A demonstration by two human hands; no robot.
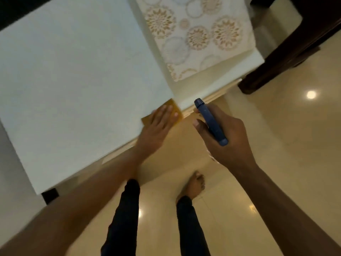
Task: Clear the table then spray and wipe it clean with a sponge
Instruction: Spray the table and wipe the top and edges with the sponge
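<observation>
Forearms reaching out: left hand [156, 124] pressing sponge [176, 111] flat, right hand [225, 137] gripping sprayer [210, 122].
Wiping is reaching the bench [73, 80] corner; flat fingers and overlapping strokes are working best.

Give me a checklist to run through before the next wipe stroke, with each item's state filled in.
1. Sponge under the left hand, flat fingers pressing it: ok.
2. Sponge fully on the table: not ok, it sits at the corner edge.
3. Spray bottle gripped in the right hand, off the tabletop: ok.
4. Tabletop wet with spray: cannot tell.
5. Patterned cloth clear of the white surface being wiped: ok.
</observation>
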